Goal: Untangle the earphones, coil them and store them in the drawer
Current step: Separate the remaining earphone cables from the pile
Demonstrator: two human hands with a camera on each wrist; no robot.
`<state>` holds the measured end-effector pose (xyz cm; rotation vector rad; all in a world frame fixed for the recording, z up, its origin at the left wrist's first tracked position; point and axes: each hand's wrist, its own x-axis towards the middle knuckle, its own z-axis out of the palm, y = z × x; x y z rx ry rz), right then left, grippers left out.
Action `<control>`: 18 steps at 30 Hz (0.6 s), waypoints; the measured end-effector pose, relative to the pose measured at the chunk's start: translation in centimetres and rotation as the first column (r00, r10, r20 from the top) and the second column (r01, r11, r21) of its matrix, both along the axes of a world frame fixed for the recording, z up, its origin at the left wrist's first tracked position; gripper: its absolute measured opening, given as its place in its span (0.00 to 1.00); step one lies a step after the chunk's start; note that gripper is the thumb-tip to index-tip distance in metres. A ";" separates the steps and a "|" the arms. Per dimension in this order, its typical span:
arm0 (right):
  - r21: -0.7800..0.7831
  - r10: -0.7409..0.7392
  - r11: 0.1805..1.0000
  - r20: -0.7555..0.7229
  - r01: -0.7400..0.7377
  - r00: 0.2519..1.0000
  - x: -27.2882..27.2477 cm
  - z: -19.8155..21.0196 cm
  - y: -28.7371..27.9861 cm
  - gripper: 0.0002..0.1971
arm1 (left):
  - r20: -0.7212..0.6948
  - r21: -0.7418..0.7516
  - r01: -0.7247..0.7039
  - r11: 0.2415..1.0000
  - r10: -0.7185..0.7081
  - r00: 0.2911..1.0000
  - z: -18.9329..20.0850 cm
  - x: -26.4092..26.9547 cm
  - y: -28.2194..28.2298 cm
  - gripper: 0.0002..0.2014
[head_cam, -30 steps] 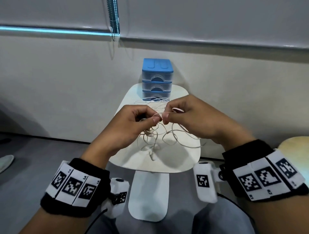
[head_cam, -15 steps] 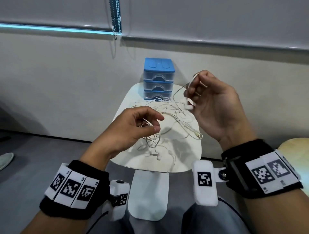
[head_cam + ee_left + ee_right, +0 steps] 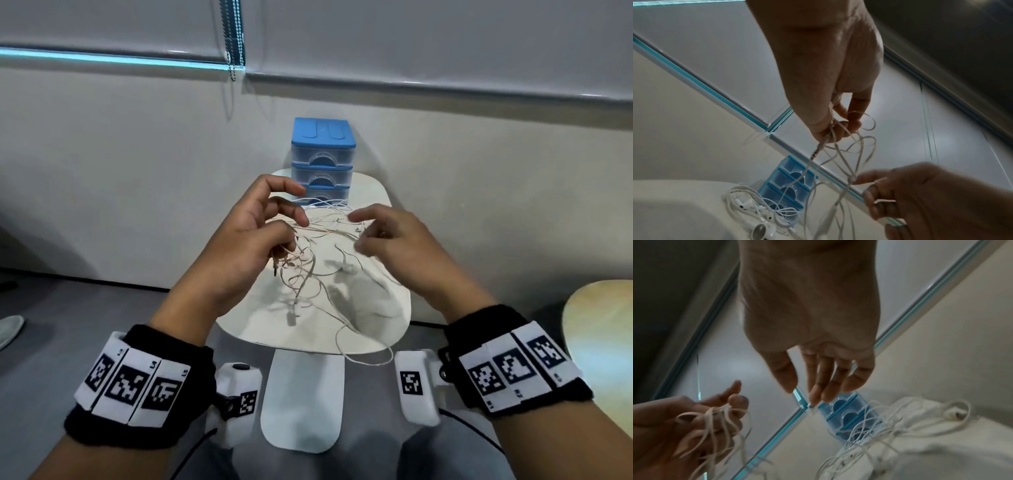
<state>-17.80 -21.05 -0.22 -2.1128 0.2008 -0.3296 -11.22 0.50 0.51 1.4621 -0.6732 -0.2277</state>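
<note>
Above the small white table [image 3: 373, 192], the left hand [image 3: 246, 246] pinches loops of the tangled earphone cable [image 3: 308, 270] between curled fingers, while the right hand [image 3: 394, 246], fingers loosely spread, touches strands near the closed blue drawer unit [image 3: 322, 154].

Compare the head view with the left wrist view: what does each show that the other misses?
Head only: the whole table, both wristbands, a cable loop hanging over the table's near edge, the drawer unit's lid.
Left wrist only: the jack plug dangling just below the left hand's grip, and a second, white earphone set lying before the drawers.
Both: the left hand gripping the tangled cable, the right hand at its strands, all drawers closed.
</note>
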 end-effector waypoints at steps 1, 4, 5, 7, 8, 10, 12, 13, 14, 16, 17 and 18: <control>0.017 0.128 0.992 -0.049 -0.127 0.991 -0.1 0.0 0.6 0.18 | 0.003 -0.013 0.005 1.000 -0.005 1.000 0.2 -0.1 -0.1 0.23; -0.144 0.339 0.907 -0.303 -0.395 0.890 0.1 -1.2 2.4 0.25 | 0.018 -0.042 -0.001 0.999 0.002 1.000 0.7 -0.2 -0.3 0.22; -0.235 0.330 0.876 -0.343 -0.421 0.879 0.3 -1.8 2.8 0.25 | 0.028 -0.046 -0.007 0.999 0.009 1.000 0.9 -0.2 -0.2 0.22; -0.278 0.311 0.872 -0.318 -0.402 0.896 0.4 -2.4 3.1 0.16 | 0.044 -0.057 -0.022 0.998 0.024 0.999 1.2 0.0 0.0 0.22; -0.229 0.315 0.895 -0.280 -0.382 0.907 0.4 -2.4 2.9 0.09 | 0.047 -0.062 -0.033 0.998 0.036 0.998 1.3 0.1 0.1 0.21; -0.091 0.323 0.934 -0.190 -0.344 0.927 0.3 -1.8 2.2 0.04 | 0.036 -0.059 -0.067 0.996 0.069 0.997 1.3 0.4 0.4 0.21; 0.026 0.307 0.951 -0.129 -0.307 0.943 -0.1 -0.8 1.4 0.09 | 0.007 -0.043 -0.098 0.994 0.098 0.995 1.0 0.6 0.6 0.22; 0.075 0.302 0.952 -0.109 -0.295 0.947 -0.3 -0.3 1.1 0.10 | -0.010 -0.037 -0.108 0.993 0.108 0.994 0.9 0.6 0.6 0.22; 0.121 0.306 0.948 -0.091 -0.294 0.948 -0.5 0.3 0.7 0.12 | -0.022 -0.021 -0.118 0.993 0.118 0.993 0.8 0.6 0.6 0.22; 0.190 0.320 0.934 -0.063 -0.303 0.945 -0.9 1.2 0.1 0.13 | -0.009 0.043 -0.140 0.989 0.141 0.990 0.6 0.6 0.6 0.21; 0.204 0.319 0.931 -0.050 -0.303 0.946 -1.0 1.5 -0.1 0.14 | 0.016 0.082 -0.141 0.987 0.141 0.990 0.6 0.6 0.5 0.19; 0.215 0.320 0.928 -0.041 -0.304 0.947 -1.0 1.8 -0.2 0.14 | 0.046 0.122 -0.136 0.983 0.132 0.990 0.6 0.5 0.4 0.17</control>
